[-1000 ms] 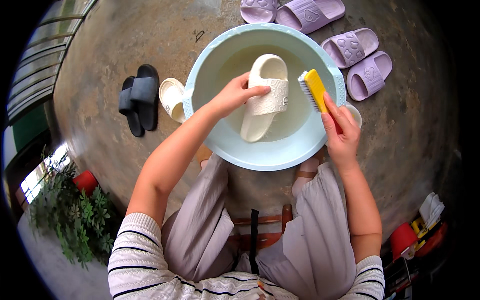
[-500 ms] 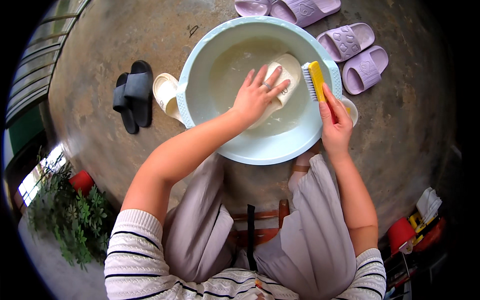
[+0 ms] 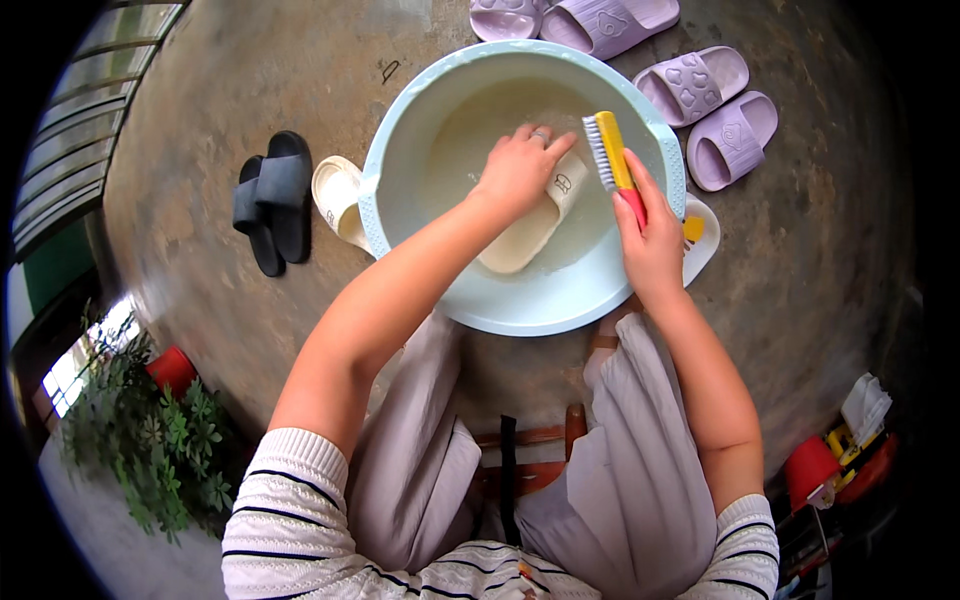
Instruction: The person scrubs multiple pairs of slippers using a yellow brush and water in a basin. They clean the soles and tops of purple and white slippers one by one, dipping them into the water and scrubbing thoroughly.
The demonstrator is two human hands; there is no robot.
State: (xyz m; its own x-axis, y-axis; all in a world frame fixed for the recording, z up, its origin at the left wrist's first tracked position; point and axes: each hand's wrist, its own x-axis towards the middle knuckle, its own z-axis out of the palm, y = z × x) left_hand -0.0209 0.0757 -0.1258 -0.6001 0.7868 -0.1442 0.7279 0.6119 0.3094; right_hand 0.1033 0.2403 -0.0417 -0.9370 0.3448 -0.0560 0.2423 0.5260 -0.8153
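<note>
A pale blue basin point(image 3: 376, 215) with cloudy water stands in front of my knees. In it lies a cream slide slipper point(image 3: 525, 240), its heel end toward me. My left hand point(image 3: 522, 172) is bent over the slipper's far part, fingers closed around its strap and toe end, which they partly hide. My right hand point(image 3: 652, 240) grips a scrub brush point(image 3: 612, 150) by its red handle, above the basin's right side. The brush has a yellow head, and its pale bristles face left, apart from the slipper.
Another cream slipper point(image 3: 338, 190) leans against the basin's left side, beside dark slippers point(image 3: 285, 190). Lilac slippers point(image 3: 725, 140) lie at the far right. A white dish point(image 3: 706, 255) with a yellow piece sits right of the basin. A potted plant point(image 3: 165, 440) stands at left.
My left hand has gone from lying spread on the slipper to bending over its far end. The brush has moved slightly left and nearer the slipper. The view has shifted a little.
</note>
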